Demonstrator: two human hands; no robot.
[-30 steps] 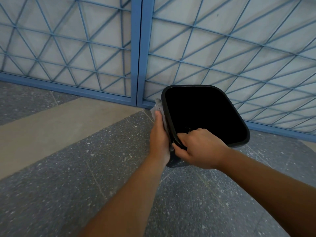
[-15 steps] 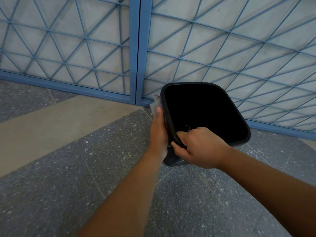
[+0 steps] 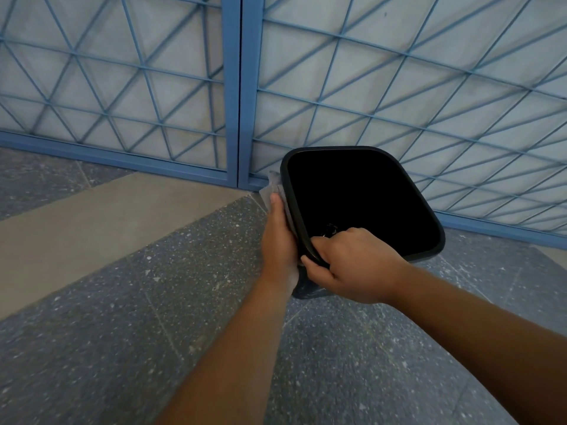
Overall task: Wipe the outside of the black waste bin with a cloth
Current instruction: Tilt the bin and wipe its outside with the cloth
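Fingers of right hand hook bin rim; left hand flattens cloth.

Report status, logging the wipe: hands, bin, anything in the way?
Left hand flat, pressing cloth on bin's outer side. Right hand gripping rim of black waste bin. Nothing blocking.

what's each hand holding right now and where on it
The right hand grips the black bin by its near rim. The left hand presses a grey cloth flat against the bin's outer left wall.
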